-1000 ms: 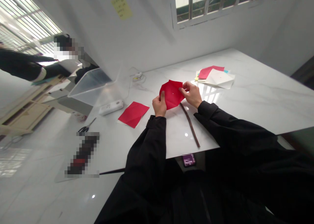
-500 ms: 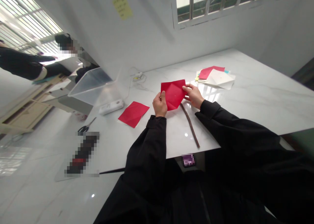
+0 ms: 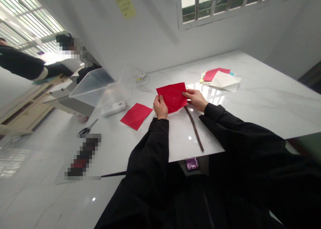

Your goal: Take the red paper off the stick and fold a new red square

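Observation:
A creased sheet of red paper (image 3: 174, 98) is held up above the table between my two hands. My left hand (image 3: 160, 107) grips its lower left side, thumb on the front face. At the right edge my right hand (image 3: 197, 99) pinches it between thumb and fingers. Small pale dots show at the upper corners and the middle of the sheet. Below my right hand a thin brown stick (image 3: 195, 128) lies on the table, its far end hidden behind the paper. Left of my left hand another red paper square (image 3: 136, 116) rests on a pale sheet.
Red, white and yellow papers (image 3: 222, 79) lie in a pile at the back right of the white table (image 3: 271, 98). To the left are a white power strip (image 3: 114, 108), a clear plastic bin (image 3: 92, 88) and black scissors (image 3: 86, 128). Other people sit farther left.
The red paper has shifted slightly left and turned, its front now looking flatter. My left hand has moved a little left, and my right hand still pinches the right edge.

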{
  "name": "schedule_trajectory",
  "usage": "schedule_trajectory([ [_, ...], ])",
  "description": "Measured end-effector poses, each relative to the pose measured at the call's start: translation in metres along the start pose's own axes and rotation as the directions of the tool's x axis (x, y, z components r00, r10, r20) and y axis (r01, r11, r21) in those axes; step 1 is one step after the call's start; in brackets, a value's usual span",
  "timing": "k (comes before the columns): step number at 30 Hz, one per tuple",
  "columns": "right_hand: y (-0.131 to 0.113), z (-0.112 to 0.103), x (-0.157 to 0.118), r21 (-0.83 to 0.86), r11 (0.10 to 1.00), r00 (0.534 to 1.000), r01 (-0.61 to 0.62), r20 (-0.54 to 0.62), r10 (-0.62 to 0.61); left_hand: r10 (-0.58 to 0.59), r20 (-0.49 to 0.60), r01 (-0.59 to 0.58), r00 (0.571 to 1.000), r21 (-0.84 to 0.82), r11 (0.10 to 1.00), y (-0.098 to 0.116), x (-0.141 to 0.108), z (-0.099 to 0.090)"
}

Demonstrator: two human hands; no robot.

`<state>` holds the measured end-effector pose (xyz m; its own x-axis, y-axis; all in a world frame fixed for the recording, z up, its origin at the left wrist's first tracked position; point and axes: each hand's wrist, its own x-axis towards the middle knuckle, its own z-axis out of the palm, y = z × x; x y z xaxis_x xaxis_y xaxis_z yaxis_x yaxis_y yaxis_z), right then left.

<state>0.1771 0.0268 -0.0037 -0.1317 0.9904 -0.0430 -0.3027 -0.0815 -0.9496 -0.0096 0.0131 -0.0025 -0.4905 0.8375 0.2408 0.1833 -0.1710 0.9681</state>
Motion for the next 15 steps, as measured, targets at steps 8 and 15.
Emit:
schedule_trajectory([
  [8, -0.0080, 0.0070, -0.0093, -0.051, 0.999, 0.992, -0.018, 0.124, 0.024, -0.024, -0.145, 0.025, 0.989, 0.000, 1.000, 0.0038, 0.0024, -0.0017],
  [15, -0.0051, 0.0062, -0.0062, -0.071, 0.997, 0.999, 0.015, 0.052, -0.011, 0.065, -0.152, -0.042, 0.986, 0.145, 0.989, 0.0037, 0.0025, -0.0057],
])
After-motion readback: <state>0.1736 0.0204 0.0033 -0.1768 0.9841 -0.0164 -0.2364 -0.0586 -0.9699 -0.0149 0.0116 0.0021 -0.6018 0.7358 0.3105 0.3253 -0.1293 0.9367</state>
